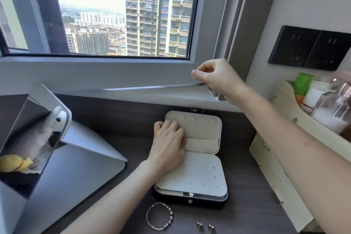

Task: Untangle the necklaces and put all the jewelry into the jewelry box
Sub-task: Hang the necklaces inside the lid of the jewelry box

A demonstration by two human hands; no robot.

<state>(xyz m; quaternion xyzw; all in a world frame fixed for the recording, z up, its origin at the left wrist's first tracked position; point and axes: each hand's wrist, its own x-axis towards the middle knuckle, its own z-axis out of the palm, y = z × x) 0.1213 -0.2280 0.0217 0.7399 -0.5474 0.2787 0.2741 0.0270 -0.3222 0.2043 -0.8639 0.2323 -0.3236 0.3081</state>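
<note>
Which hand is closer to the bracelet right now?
Left. The left hand rests on the open box just beyond the bracelet; the right hand is raised by the window, farther off.

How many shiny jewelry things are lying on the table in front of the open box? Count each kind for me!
Silver beaded bracelet: 1
Small silver stud earrings: 2
Total: 3

Bare desk (pixel 136 131) lies between mirror (pixel 38 138) and jewelry box (pixel 199 173); a wooden organizer (pixel 275 176) walls the box's right.
</note>
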